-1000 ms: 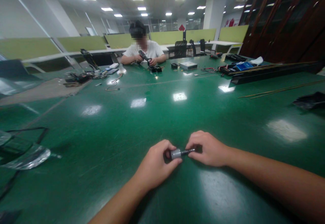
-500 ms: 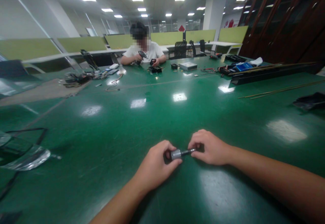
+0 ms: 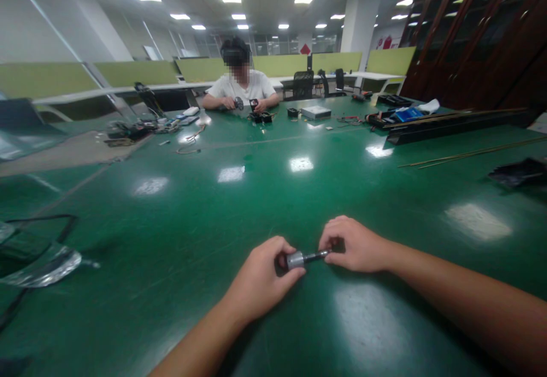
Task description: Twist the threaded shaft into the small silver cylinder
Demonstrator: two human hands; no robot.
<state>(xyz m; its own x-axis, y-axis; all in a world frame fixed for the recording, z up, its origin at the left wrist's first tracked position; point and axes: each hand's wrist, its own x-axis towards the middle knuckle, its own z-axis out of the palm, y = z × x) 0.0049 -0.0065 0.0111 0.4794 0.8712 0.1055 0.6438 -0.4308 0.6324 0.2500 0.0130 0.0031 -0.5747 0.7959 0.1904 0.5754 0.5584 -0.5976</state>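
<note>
A small cylindrical tool with a silver collar and a thin dark shaft (image 3: pixel 315 256) lies nearly level just over the green table (image 3: pixel 205 217), between my two hands. My left hand (image 3: pixel 260 277) is closed around its thick silver and black end. At the other end, my right hand (image 3: pixel 356 244) pinches the bright tip of the shaft between thumb and fingers. A short length of shaft shows between the hands. The part of the tool inside my left palm is hidden, and its exact kind cannot be made out.
Across the table a person (image 3: pixel 256 85) handles black parts. A clear plastic object (image 3: pixel 45 263) lies at left. Thin rods (image 3: pixel 465 155), a long black channel (image 3: pixel 453 128) and a black piece (image 3: pixel 519 172) lie at right. A silver box (image 3: pixel 316 112) stands at the back.
My right hand has shifted slightly right along the shaft, so a bit more of it shows. My left hand stays nearly still. The person opposite has turned and lowered the object they hold.
</note>
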